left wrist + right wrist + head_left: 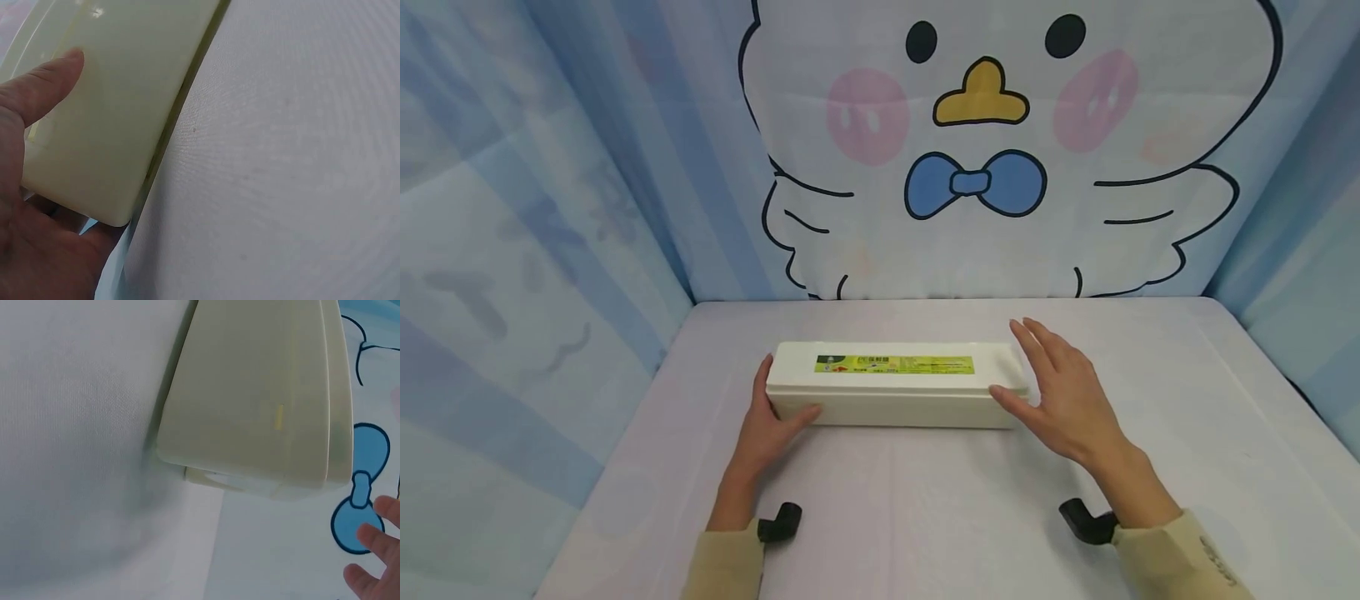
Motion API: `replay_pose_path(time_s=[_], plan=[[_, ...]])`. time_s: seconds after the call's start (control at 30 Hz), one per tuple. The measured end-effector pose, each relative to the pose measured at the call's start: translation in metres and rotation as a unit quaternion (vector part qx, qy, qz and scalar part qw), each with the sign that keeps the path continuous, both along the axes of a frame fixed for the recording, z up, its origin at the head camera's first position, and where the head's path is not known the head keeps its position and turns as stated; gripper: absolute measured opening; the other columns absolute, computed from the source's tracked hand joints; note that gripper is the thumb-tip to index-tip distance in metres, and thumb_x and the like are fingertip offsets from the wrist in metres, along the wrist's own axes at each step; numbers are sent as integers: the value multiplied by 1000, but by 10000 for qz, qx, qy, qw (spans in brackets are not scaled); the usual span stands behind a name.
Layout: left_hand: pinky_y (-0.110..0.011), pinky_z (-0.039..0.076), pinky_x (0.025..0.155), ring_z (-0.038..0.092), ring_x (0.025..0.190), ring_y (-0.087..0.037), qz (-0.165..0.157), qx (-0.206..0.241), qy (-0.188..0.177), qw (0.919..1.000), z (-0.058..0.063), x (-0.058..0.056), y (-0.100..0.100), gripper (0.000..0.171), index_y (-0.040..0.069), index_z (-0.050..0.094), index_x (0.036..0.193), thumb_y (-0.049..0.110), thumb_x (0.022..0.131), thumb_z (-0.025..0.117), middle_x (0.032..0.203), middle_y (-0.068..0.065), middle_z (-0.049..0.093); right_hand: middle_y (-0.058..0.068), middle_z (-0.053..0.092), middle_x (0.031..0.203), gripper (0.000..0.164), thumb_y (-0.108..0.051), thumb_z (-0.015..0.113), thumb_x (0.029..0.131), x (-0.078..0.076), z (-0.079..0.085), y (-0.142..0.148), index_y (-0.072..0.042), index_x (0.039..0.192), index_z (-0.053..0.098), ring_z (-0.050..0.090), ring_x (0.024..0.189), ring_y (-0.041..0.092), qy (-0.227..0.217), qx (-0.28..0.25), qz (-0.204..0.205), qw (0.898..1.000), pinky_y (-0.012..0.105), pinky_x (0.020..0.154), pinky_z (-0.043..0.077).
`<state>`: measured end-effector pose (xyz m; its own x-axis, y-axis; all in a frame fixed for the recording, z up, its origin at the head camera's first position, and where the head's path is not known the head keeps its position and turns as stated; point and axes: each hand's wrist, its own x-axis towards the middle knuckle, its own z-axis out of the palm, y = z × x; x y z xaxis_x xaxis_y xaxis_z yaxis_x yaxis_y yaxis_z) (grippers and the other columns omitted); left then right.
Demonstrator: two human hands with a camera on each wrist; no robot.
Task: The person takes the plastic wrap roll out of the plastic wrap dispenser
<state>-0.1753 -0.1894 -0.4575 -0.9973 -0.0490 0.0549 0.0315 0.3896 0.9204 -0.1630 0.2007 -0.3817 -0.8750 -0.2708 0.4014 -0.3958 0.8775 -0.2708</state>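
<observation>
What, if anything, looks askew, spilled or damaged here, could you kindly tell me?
Nothing stands out: the box looks intact on the sides that show, its lid sits evenly, and the label runs straight along it. I see no spill.

Box, one: long white lidded box (pixel 895 404), lying lengthwise across a table with a white cover (pixel 910 517); yellow-green printed label (pixel 895 365) on its lid.
Left hand (pixel 769 432): grips the box's left end, thumb on the front face.
Right hand (pixel 1066 402): fingers spread at the right end; contact uncertain.
Sleeves, two: beige (pixel 722 567), a black fitting (pixel 780 523) at each cuff.
Backdrop: blue-and-white curtain (pixel 550 333); cartoon face with yellow beak (pixel 982 100), blue bow tie (pixel 973 183).
</observation>
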Motion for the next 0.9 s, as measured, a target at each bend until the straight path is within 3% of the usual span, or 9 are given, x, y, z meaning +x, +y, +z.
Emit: replay_pose_path(time_s=[0.33,0.67,0.9], plan=[[-48,24,104,26,131,-21,-36,51,117,9999,-1,0,-1,104,32,5,149,35,76,78,150,-3,23,10,25,150,83,-54,58,85,-7,-3,-10,-20,150,20,28,130,36,-134,67,231,9996,56,102,22],[-49,26,103,29,130,-22,69,5,-94,9999,1,0,-1,104,34,6,149,40,74,78,149,-3,25,11,26,148,82,-57,56,85,-13,-2,-18,-20,150,22,29,130,34,-232,292,490,9981,55,101,23],[-49,26,104,32,129,-24,77,-67,-88,9999,-2,-4,-1,104,29,7,150,37,74,79,150,-4,25,10,25,149,87,-62,56,82,-21,1,-28,-20,150,21,26,132,31,-306,555,581,9963,52,105,19]])
